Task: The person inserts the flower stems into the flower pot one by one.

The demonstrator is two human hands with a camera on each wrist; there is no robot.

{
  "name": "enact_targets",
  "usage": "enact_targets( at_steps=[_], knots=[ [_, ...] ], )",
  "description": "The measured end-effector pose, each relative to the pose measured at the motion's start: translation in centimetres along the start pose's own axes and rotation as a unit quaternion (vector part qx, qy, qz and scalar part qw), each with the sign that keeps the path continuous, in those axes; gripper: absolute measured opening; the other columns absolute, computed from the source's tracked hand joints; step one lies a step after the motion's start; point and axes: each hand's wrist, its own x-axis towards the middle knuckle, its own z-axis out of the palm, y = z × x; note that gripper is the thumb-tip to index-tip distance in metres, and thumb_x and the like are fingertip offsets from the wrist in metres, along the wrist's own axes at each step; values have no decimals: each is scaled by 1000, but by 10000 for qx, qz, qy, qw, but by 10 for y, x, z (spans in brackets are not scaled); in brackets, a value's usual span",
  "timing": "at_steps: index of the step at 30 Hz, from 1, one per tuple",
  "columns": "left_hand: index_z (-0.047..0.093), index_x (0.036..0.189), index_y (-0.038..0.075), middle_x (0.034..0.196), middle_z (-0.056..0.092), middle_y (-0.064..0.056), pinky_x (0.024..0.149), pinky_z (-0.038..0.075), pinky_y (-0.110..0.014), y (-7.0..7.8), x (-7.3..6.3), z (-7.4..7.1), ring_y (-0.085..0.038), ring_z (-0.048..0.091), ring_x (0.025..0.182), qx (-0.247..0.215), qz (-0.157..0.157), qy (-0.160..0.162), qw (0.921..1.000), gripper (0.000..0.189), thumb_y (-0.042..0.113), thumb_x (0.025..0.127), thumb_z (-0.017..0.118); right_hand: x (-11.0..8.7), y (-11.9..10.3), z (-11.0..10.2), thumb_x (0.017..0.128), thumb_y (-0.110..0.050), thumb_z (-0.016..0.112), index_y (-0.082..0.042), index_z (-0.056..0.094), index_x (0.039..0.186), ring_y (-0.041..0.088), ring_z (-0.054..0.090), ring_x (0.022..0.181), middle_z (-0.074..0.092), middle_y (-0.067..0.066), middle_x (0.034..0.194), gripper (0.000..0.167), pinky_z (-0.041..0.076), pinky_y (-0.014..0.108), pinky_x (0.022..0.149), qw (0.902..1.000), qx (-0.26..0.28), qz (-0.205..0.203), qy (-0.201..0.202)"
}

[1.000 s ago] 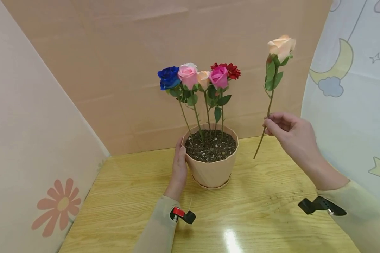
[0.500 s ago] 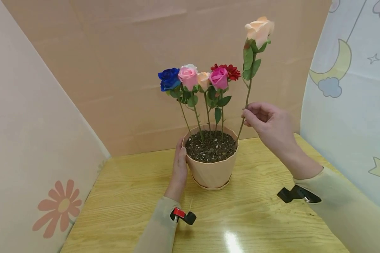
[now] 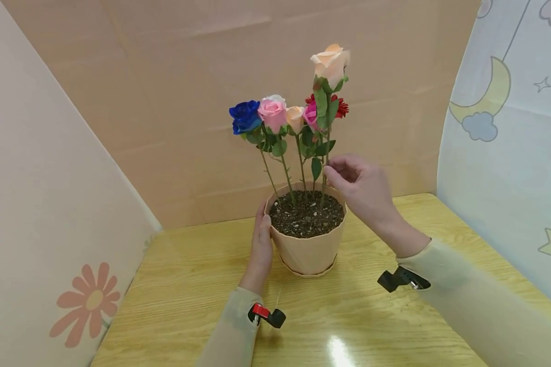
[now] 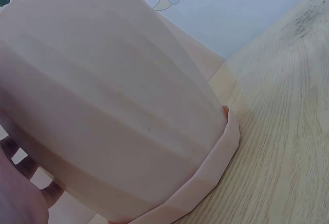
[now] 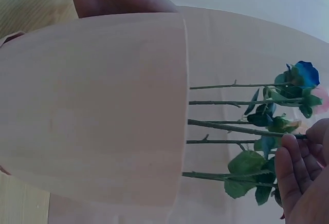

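Observation:
My right hand [image 3: 364,189] pinches the stem of a peach rose [image 3: 329,66] between thumb and fingertips, above the right part of a pale peach flower pot [image 3: 308,254]. The rose is upright, its bloom above the others. In the right wrist view its stem [image 5: 226,127] runs down to the rim, where the wall hides its lower end. My left hand [image 3: 259,245] rests along the pot's left side, fingers [image 4: 26,166] lying against the wall. Dark soil [image 3: 303,220] fills the pot, which sits on a saucer [image 3: 308,274].
Standing in the soil are a blue rose [image 3: 245,117], a light pink rose [image 3: 273,114], a smaller peach rose [image 3: 295,119], a magenta rose [image 3: 310,115] and a red flower [image 3: 341,107]. Behind the wooden table [image 3: 188,300] hangs a plain backdrop [image 3: 179,112].
My right hand has carried the peach rose leftward from beside the pot to over it. The bloom rose, then came lower, and now partly covers the magenta rose. My left hand stays put.

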Motion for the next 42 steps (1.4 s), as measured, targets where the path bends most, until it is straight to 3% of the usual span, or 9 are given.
enact_targets(
  at_steps=[12, 16, 26, 42],
  knots=[
    [29, 176, 27, 181, 24, -2, 132, 16, -62, -1, 2, 0, -29, 19, 167, -10, 68, 2, 10000, 57, 40, 120, 31, -3, 13, 26, 106, -14, 76, -2, 80, 115, 25, 74, 80, 79, 7, 96, 16, 55, 21, 70, 9992, -112, -37, -377],
    [28, 176, 26, 182, 23, -3, 131, 17, -63, -1, 2, 1, -30, 19, 167, -58, 65, -19, 10000, 56, 36, 121, 29, -5, 15, 30, 106, -15, 76, -3, 81, 114, 21, 73, 79, 79, 5, 95, 15, 56, 21, 72, 9989, -93, 67, -455],
    [25, 177, 28, 182, 22, 0, 132, 15, -62, -2, 1, 1, -29, 17, 167, -72, -44, -33, 10000, 59, 43, 120, 30, -9, 23, 38, 107, -16, 75, -3, 81, 115, 20, 71, 80, 79, 7, 97, 17, 54, 22, 72, 9984, -358, 104, -424],
    [25, 177, 29, 182, 22, -1, 131, 18, -62, -1, 1, 1, -29, 19, 166, -41, -33, -20, 10000, 59, 45, 120, 30, -16, 32, 44, 108, -13, 72, -3, 82, 114, 19, 72, 82, 79, 5, 97, 16, 59, 41, 76, 9935, -921, -199, -644]
  ],
)
